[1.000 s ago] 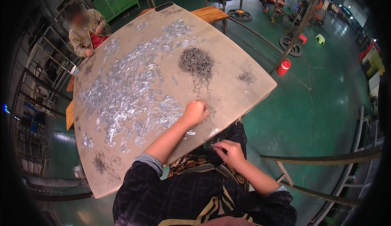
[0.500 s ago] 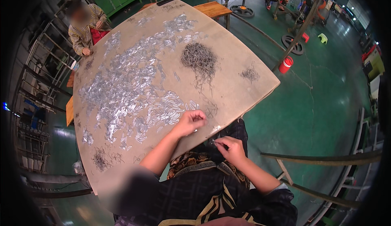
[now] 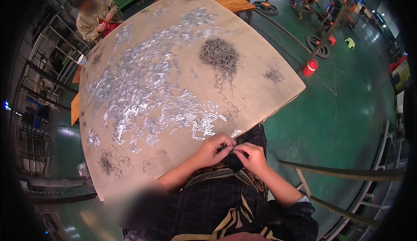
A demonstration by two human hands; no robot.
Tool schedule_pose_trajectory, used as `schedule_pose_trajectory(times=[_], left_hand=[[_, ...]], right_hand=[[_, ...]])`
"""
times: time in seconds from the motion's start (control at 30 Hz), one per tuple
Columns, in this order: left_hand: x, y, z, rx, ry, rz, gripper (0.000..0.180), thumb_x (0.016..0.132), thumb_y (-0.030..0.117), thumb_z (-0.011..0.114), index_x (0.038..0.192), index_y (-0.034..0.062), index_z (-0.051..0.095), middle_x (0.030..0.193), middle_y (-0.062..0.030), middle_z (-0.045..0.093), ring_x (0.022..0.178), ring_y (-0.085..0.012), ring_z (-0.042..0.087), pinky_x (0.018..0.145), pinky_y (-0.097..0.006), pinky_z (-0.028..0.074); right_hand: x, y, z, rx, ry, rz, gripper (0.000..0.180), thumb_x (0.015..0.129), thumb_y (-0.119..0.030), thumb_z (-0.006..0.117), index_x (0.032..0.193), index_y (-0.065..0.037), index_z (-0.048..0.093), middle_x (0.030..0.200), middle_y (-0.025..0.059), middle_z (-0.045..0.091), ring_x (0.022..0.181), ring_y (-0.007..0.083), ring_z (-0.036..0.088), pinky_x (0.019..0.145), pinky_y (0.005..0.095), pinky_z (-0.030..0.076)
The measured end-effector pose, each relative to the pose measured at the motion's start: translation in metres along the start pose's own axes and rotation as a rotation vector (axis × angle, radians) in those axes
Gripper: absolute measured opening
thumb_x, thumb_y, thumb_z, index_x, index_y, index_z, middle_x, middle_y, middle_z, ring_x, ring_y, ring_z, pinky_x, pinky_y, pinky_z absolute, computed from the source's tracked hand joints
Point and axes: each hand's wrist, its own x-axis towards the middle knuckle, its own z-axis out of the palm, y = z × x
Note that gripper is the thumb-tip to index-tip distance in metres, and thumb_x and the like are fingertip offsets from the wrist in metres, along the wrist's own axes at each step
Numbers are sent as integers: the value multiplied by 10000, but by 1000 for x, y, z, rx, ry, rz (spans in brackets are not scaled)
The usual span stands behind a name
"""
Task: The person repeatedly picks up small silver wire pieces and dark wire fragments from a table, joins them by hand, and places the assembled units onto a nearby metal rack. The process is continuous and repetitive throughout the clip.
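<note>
My left hand (image 3: pixel 215 150) and my right hand (image 3: pixel 253 157) meet fingertip to fingertip just off the near edge of the table, above my lap. Both are closed in a pinch. Something small sits between the fingertips, too tiny and hidden to name. Right beyond my left hand lie loose, shiny, oblong silver pieces (image 3: pixel 203 126), part of a broad spread over the table (image 3: pixel 256 97). Farther off is a tangled pile of thin dark bent wires (image 3: pixel 219 55), with stray wires trailing from it toward me.
Smaller clusters of dark wire lie at the right (image 3: pixel 273 75) and near left (image 3: pixel 110 162) of the table. A co-worker (image 3: pixel 97 17) sits at the far left corner. A red bucket (image 3: pixel 309 68) stands beyond the right edge, and a metal rail (image 3: pixel 343 171) runs at my right.
My left hand has drawn back from over the table edge to meet my right hand. The right hand stays at nearly the same place. The co-worker's hands have come together.
</note>
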Motion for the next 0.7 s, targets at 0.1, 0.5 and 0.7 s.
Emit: schedule_pose_trajectory(times=[0.1, 0.5, 0.7], left_hand=[[-9, 3, 3, 21, -12, -19, 131, 834, -41, 608, 901, 22, 514, 966, -112, 666, 838, -179, 631, 728, -290, 501], [-14, 2, 10, 129, -39, 175, 196, 794, -47, 643, 893, 58, 510, 916, -102, 664, 831, -258, 650, 729, -348, 520], [-17, -1, 11, 127, -28, 176, 200, 795, -44, 647, 900, 60, 511, 916, -99, 664, 827, -258, 649, 724, -350, 518]], right_hand=[[6, 8, -9, 134, -46, 17, 64, 774, -25, 715, 815, 6, 677, 721, 106, 642, 602, 193, 629, 557, 290, 490], [88, 67, 50, -492, 14, -214, 196, 752, -120, 679, 944, -93, 705, 831, 84, 543, 875, 285, 544, 769, 415, 431], [101, 66, 61, -579, -73, -70, 123, 764, -92, 691, 886, -74, 685, 875, 98, 565, 916, 309, 542, 819, 418, 421]])
